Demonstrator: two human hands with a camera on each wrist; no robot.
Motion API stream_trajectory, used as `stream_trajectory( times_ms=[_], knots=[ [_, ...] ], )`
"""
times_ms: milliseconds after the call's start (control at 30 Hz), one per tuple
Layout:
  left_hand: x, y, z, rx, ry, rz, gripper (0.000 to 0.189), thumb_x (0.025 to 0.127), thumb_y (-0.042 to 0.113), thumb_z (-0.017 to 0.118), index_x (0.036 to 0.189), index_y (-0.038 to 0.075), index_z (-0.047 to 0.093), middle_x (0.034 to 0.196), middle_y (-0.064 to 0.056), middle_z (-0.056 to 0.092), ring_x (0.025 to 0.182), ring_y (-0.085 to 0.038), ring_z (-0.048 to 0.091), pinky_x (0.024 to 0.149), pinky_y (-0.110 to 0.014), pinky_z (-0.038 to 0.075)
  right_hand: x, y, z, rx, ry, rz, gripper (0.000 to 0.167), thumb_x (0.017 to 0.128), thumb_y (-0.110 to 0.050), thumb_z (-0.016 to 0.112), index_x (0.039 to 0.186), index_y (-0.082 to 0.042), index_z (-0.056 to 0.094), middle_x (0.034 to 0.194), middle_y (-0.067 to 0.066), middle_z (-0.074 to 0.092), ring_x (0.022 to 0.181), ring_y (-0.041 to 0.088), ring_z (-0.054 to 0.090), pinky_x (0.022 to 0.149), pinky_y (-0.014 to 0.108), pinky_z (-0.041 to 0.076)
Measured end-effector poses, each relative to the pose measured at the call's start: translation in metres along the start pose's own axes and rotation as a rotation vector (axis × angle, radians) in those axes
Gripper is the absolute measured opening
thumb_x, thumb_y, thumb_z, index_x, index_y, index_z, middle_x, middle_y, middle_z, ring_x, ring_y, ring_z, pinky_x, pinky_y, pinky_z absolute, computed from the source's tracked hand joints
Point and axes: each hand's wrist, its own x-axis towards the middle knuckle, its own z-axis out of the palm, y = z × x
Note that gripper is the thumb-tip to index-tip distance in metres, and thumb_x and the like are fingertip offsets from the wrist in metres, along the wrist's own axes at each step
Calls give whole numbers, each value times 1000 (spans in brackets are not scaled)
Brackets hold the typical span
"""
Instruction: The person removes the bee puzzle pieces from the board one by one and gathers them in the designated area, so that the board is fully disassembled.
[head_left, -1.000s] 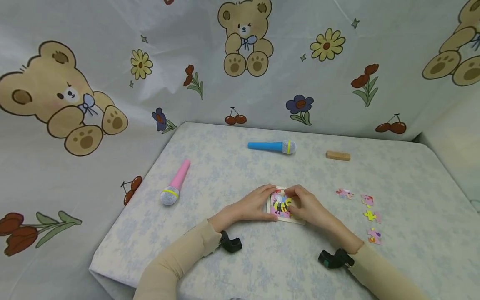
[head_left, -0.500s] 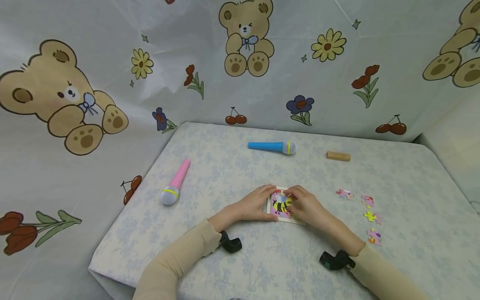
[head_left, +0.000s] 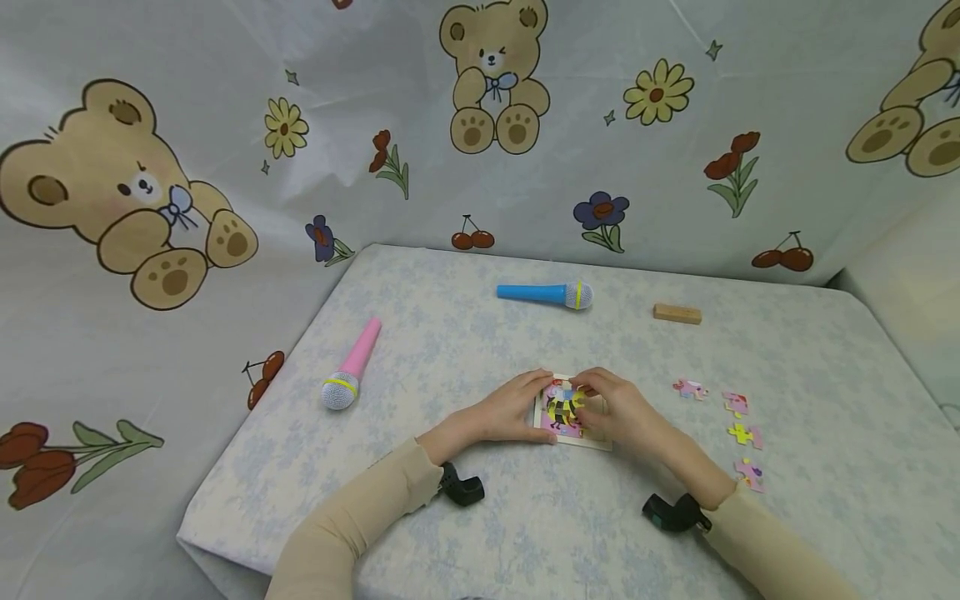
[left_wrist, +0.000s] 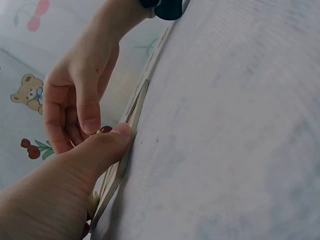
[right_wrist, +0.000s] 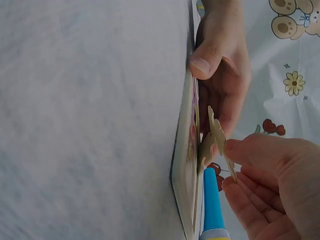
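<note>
A small puzzle tray [head_left: 585, 444] with a pale wooden rim and a pink and yellow bee picture [head_left: 558, 412] lies on the table. My left hand [head_left: 510, 412] holds its left side, the thumb on the near edge and the fingers at the far edge. Over the tray's right part, my right hand [head_left: 633, 421] pinches a thin puzzle piece [right_wrist: 220, 140] between thumb and fingers. In the right wrist view that piece is tilted above the tray, and another piece [right_wrist: 206, 152] stands tilted just under it. The held piece's printed side is mostly hidden.
Right of the tray lie several loose puzzle pieces [head_left: 741, 432]. Toward the back are a blue toy microphone [head_left: 531, 292] and a wooden block [head_left: 677, 314]. A pink toy microphone [head_left: 362, 348] lies to the left. A bear-print curtain [head_left: 420, 192] hangs behind the table.
My right hand has lifted and shifted slightly right, and the bee picture's right side now looks raised and tilted. My left hand stays in place on the tray.
</note>
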Motion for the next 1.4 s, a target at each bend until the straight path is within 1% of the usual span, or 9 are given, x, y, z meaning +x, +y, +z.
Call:
stream_trajectory(
  times_ms=[100, 433, 600, 733, 833, 967, 1133, 1267, 1400],
  knots=[
    [0, 0, 0, 2, 3, 2, 97, 80, 57, 66, 148, 1, 25, 152, -11, 24, 139, -19, 20, 111, -29, 19, 0, 4, -2, 39, 14, -30, 39, 80, 1, 72, 117, 6, 59, 111, 13, 60, 94, 28, 62, 80, 40, 52],
    [1, 0, -2, 12, 10, 9, 96, 80, 57, 67, 147, 1, 26, 151, -10, 26, 139, -18, 21, 110, -29, 20, 2, 11, 3, 43, -8, -67, 36, 78, 0, 75, 111, 5, 62, 104, 13, 63, 90, 26, 63, 77, 39, 53],
    [1, 0, -2, 17, 3, 6, 96, 81, 57, 66, 148, 1, 26, 151, -10, 24, 139, -19, 20, 111, -29, 19, 3, 13, 5, 29, -13, -65, 35, 78, 0, 75, 110, 4, 62, 104, 12, 63, 90, 25, 63, 76, 39, 53],
    [1, -1, -2, 11, 28, 29, 93, 81, 57, 65, 148, 4, 27, 152, -9, 24, 139, -17, 20, 110, -30, 21, 4, 15, 6, 47, -26, -55, 33, 80, 0, 74, 111, 4, 62, 105, 12, 63, 90, 24, 63, 76, 38, 53],
    [1, -2, -1, -11, 79, 79, 80, 85, 51, 64, 145, 6, 35, 149, -7, 28, 136, -15, 24, 109, -29, 24, 4, 16, 6, 57, -30, -59, 33, 80, 1, 73, 110, 4, 63, 105, 12, 63, 89, 25, 63, 76, 38, 53],
    [1, -2, -2, -55, 158, 162, 52, 93, 35, 61, 135, 6, 50, 139, -5, 41, 129, -14, 36, 106, -27, 29, 3, 17, 6, 64, -30, -63, 33, 80, 2, 72, 111, 4, 63, 105, 12, 63, 90, 25, 63, 76, 38, 53],
    [2, -2, -2, -84, 230, 228, 25, 94, 19, 61, 116, 7, 65, 124, -5, 56, 117, -15, 49, 100, -24, 36, 3, 17, 5, 64, -30, -59, 33, 81, 1, 72, 112, 3, 63, 106, 12, 63, 91, 25, 63, 77, 39, 53],
    [2, -3, -1, -55, 230, 266, 16, 92, 17, 64, 105, 9, 69, 114, -3, 62, 108, -15, 54, 97, -24, 39, 2, 18, 4, 58, -28, -65, 33, 81, -1, 72, 112, 3, 63, 107, 11, 64, 92, 25, 62, 77, 41, 52],
    [2, -3, -1, -42, 196, 254, 18, 91, 18, 64, 107, 10, 70, 114, -2, 61, 108, -13, 54, 95, -22, 39, 1, 20, 4, 51, -27, -78, 32, 81, -2, 72, 112, 3, 63, 106, 10, 64, 90, 25, 62, 76, 40, 52]
  ],
)
